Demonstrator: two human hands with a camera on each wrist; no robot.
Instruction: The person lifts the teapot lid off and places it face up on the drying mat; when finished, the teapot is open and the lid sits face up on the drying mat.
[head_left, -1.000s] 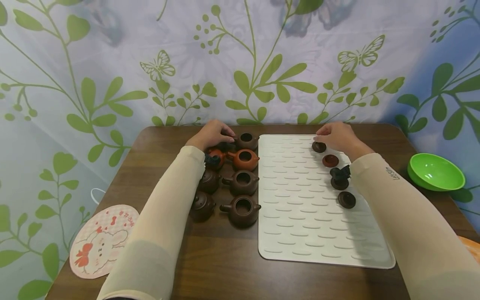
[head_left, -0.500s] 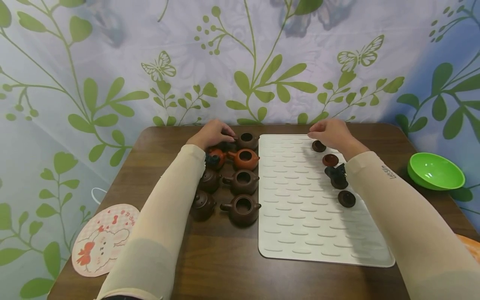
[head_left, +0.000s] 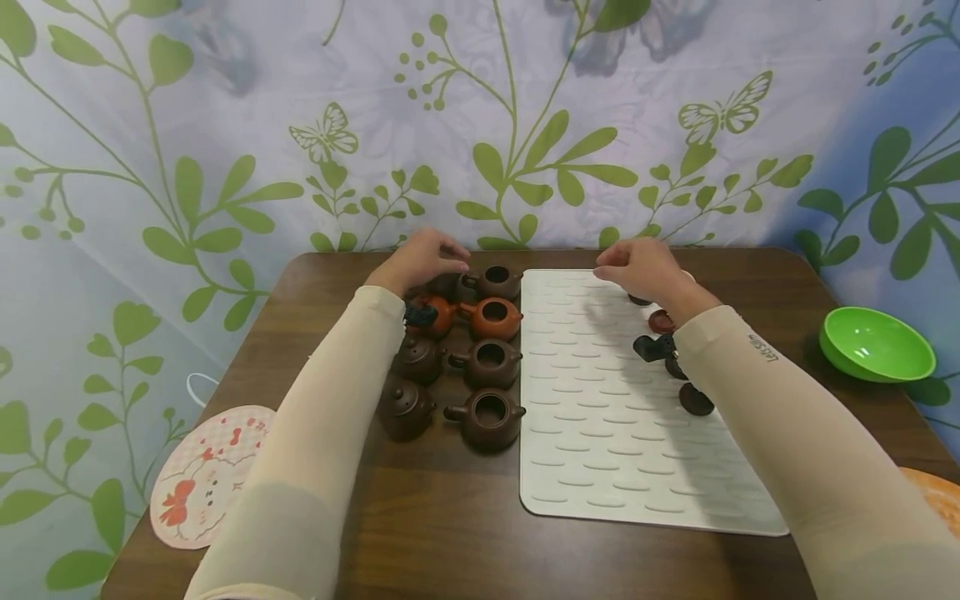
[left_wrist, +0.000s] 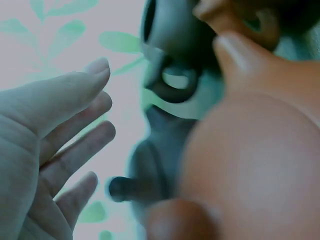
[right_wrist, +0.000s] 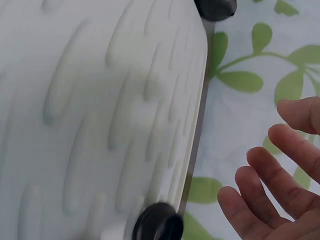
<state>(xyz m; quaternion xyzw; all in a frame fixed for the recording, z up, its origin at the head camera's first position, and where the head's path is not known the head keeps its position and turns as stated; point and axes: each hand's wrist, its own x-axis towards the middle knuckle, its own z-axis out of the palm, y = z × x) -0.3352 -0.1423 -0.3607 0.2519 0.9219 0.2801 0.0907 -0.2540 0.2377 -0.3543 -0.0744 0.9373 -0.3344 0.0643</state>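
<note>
My left hand [head_left: 423,260] hovers beside the handle of the far dark brown teapot [head_left: 501,289], which stands without a lid. In the left wrist view its fingers are relaxed and apart from that teapot's handle [left_wrist: 175,95]; a lidded dark teapot [left_wrist: 160,160] sits close by. My right hand [head_left: 641,265] is over the far part of the white mat [head_left: 585,400], holding nothing; its loosely bent fingers show in the right wrist view. Partly hidden under that arm lie loose lids in a row, including a reddish lid [head_left: 660,322] and a dark lid [head_left: 696,400].
An orange lidless teapot [head_left: 491,317] and several brown ones line the mat's left edge, with lidded teapots [head_left: 405,408] beside them. A green bowl [head_left: 876,343] stands at the right, a rabbit-print pad [head_left: 198,492] at the left. A patterned cloth hangs behind the table.
My right hand has moved left from the lids across the mat's far part. My left hand has lifted slightly off the far teapot's handle.
</note>
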